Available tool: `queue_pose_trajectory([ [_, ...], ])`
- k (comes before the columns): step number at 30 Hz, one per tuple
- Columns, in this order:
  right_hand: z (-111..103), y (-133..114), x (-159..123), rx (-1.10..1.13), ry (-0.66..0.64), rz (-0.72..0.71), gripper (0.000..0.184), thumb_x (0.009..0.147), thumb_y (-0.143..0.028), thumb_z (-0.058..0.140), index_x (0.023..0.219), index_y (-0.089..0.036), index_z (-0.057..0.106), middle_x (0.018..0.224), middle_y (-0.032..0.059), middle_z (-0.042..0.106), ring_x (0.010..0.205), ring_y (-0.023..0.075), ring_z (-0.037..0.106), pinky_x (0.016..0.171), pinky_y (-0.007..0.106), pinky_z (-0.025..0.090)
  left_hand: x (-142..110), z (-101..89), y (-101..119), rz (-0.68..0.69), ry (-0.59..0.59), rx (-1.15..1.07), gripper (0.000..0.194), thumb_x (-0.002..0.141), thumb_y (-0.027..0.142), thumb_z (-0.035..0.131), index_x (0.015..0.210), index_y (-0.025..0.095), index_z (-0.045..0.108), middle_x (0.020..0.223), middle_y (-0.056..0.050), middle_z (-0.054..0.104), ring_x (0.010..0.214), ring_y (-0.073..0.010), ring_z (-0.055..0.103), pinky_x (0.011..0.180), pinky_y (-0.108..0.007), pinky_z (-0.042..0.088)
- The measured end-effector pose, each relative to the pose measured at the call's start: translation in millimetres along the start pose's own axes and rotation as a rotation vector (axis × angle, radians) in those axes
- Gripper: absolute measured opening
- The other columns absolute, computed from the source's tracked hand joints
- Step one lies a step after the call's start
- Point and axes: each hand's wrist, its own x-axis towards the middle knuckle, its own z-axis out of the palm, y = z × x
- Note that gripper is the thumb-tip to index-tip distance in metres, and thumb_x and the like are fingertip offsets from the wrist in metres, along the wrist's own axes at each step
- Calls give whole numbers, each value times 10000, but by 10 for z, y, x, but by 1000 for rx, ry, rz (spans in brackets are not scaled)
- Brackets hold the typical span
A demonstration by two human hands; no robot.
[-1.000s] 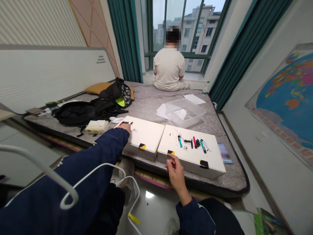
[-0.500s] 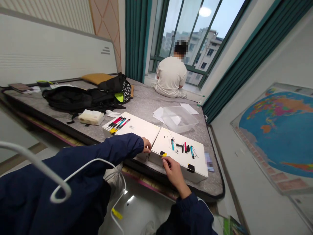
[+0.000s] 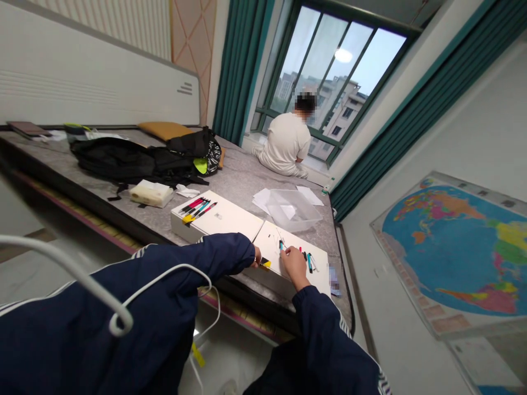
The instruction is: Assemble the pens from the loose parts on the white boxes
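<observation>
My left hand (image 3: 257, 256) is at the front edge between two white boxes, largely covered by its navy sleeve. Its fingers look curled together, but what they hold, if anything, is too small to make out. Over the right white box (image 3: 269, 274), my right hand (image 3: 295, 264) reaches down with thumb and forefinger close together beside a teal pen barrel (image 3: 281, 244). Whether they grip a part is hidden. More pen parts, including another teal barrel (image 3: 309, 262), lie right of this hand. On the left white box (image 3: 233, 219), several pens (image 3: 198, 207) lie in a row.
Behind the boxes is a clear plastic bin (image 3: 294, 211) among paper sheets. A tissue pack (image 3: 151, 193) and black backpack (image 3: 123, 159) lie left on the bed. A person (image 3: 286, 144) sits by the window. A white cable (image 3: 164, 269) crosses my left sleeve.
My right hand has moved forward from the front edge of the right box onto the pen parts. My left hand stays near the box edge, now more covered. The view has shifted somewhat.
</observation>
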Motion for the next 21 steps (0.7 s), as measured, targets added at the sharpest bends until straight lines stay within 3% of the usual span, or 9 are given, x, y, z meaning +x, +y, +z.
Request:
queue_pose_trajectory([
  [3,67,-2,37,18,-30,47,228,765,-360,540,748,-167,660,772,129,680,704,230,599,589,293,330,92,-8,31,20,-90,55,259,739,236,637,986,200,708,886,-26,705,814,-158,611,772,-235,452],
  [6,131,45,86,69,-44,71,198,721,-335,568,706,-163,666,729,128,680,666,223,593,585,290,330,142,-39,22,6,-97,103,244,724,274,662,948,194,718,890,-47,707,859,-195,620,794,-266,459],
  [12,268,123,48,363,86,13,210,732,-339,544,701,-166,660,671,74,661,614,186,569,584,265,363,178,-114,50,20,23,170,321,766,288,616,1077,228,666,990,-58,690,984,-209,604,855,-281,444],
  [17,331,127,-117,581,302,-62,311,815,-402,476,847,-135,633,734,69,636,648,174,543,637,267,405,248,-198,105,-53,67,208,261,747,256,635,999,214,682,987,-76,686,981,-243,605,821,-325,467],
  [21,307,92,-197,586,293,-204,298,830,-398,478,863,-138,619,780,66,618,653,163,512,651,271,403,231,-301,115,-94,128,257,388,763,158,590,1147,210,589,1106,-123,622,980,-272,598,798,-373,477],
])
